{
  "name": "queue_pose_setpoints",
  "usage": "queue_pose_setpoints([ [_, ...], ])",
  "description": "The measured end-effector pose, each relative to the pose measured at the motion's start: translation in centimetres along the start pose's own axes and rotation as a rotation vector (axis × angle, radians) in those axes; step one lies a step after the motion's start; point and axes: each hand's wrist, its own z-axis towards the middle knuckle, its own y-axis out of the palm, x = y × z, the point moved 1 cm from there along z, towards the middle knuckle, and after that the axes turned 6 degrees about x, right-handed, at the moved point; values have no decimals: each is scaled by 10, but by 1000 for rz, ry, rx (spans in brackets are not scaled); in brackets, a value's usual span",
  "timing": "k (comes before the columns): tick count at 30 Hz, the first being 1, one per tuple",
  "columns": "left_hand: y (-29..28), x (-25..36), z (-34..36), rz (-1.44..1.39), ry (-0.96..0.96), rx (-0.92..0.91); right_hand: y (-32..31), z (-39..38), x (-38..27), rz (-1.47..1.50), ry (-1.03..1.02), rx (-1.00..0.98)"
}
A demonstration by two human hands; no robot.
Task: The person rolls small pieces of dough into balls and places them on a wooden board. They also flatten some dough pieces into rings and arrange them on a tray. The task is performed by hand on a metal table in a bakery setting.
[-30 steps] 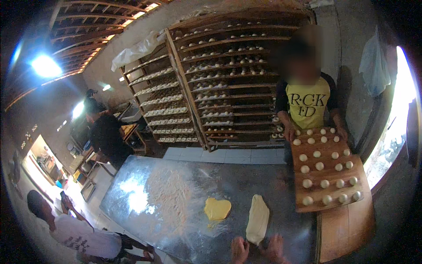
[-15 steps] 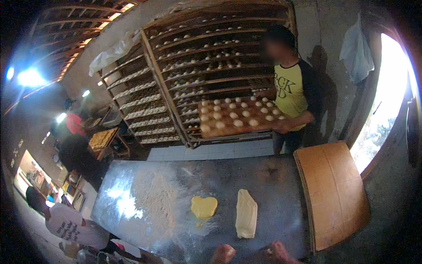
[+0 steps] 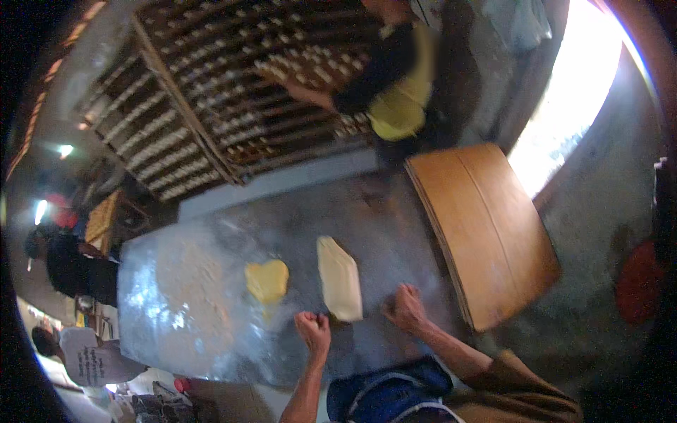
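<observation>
A long pale strip of dough [image 3: 339, 278] lies lengthwise on the metal table [image 3: 384, 222]. My left hand [image 3: 312, 329] is closed in a fist just left of its lower end, with nothing seen in it. My right hand [image 3: 406, 308] is closed too, to the right of the dough and apart from it, also with nothing seen in it. A soft yellow mass [image 3: 266, 280] lies left of the dough, and scattered flour [image 3: 194, 296] covers much of the table's left part.
Stacked wooden boards [image 3: 485, 236] lie at the table's right end. Behind the table, a co-worker in yellow and black [image 3: 395, 84] holds a board of dough balls [image 3: 314, 67] at a wooden rack [image 3: 180, 106]. Two other people [image 3: 77, 268] stand at the left.
The view has tipped downward. The co-worker has carried the board off the stack to the rack. My hands have come further into view, up beside the dough strip's lower end.
</observation>
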Motion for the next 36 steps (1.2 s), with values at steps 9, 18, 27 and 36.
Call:
queue_pose_setpoints([
  [9,-17,-4,-7,3,-18,0,-16,-5,-1,-10,-13,-3],
  [18,-68,61,43,193,465,-880,-44,-38,25,-42,-125,-83],
  [27,110,275,59,-410,655,-594,-176,-20,10,415,273,-140],
  [36,233,319,-25,-383,627,-432,-305,-16,47,58,277,642],
])
